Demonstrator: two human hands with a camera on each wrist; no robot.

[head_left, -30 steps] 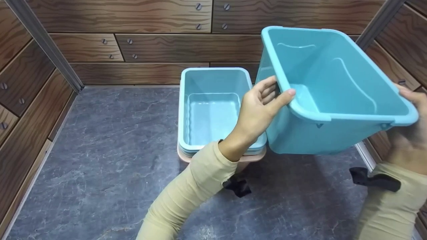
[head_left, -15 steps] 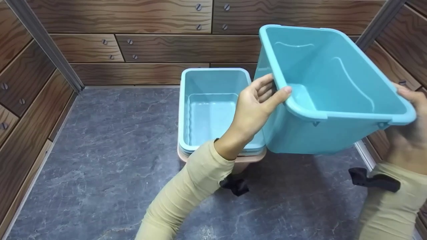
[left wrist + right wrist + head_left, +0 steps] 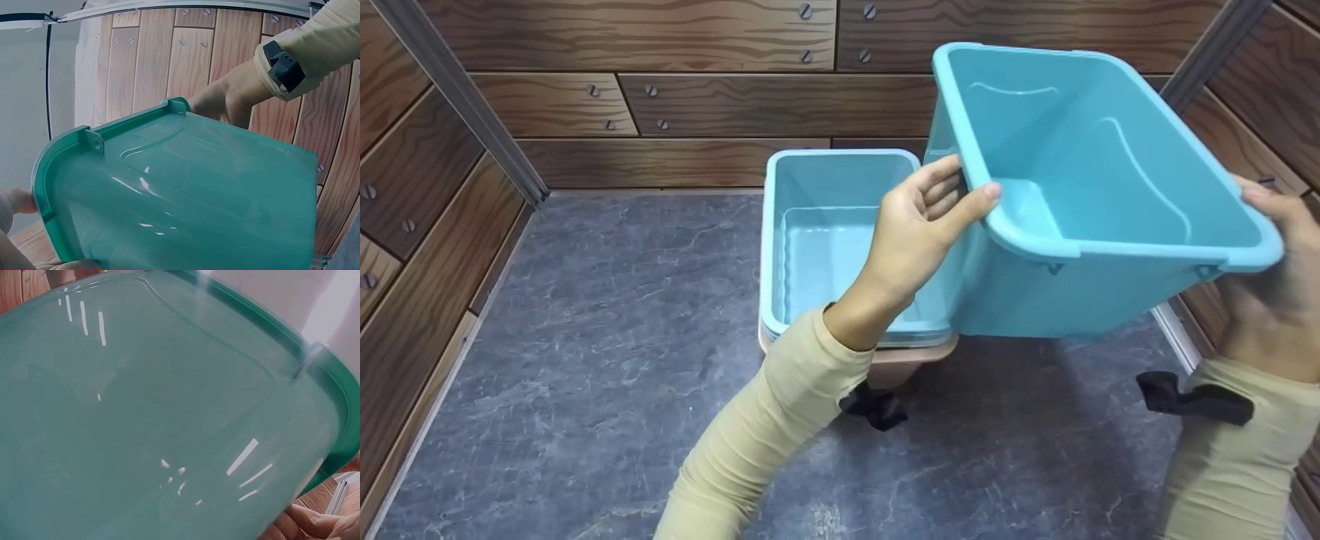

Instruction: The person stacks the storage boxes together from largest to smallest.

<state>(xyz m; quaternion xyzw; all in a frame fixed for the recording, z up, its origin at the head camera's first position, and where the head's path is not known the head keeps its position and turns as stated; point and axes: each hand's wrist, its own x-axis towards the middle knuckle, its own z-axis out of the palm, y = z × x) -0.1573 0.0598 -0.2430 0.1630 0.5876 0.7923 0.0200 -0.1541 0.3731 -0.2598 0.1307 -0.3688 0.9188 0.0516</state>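
A large turquoise plastic storage bin (image 3: 1110, 165) is held up at the right in the head view, tilted so its inside shows. My left hand (image 3: 911, 225) grips its left rim, thumb over the edge and fingers outside. At the opposite rim, my right hand (image 3: 1282, 262) holds the near right corner with its thumb on top; its other fingers are mostly hidden. The bin's wall (image 3: 197, 185) looks green in the left wrist view. Beside it stands a smaller-looking light blue bin (image 3: 769, 247), nested on others above a pink bin (image 3: 892, 371). My left forearm partly covers that stack.
The stack stands on a dark grey marbled surface (image 3: 607, 337). Wood-patterned panels (image 3: 735, 105) with printed screws enclose the back and sides. Grey metal strips (image 3: 472, 105) run along the corners. Each wrist carries a black strap mount (image 3: 1192, 397).
Both hands have shifted the held bin slightly left and upward, so it overlaps more of the stack's right side. The stack has stayed in place, and both grips look the same.
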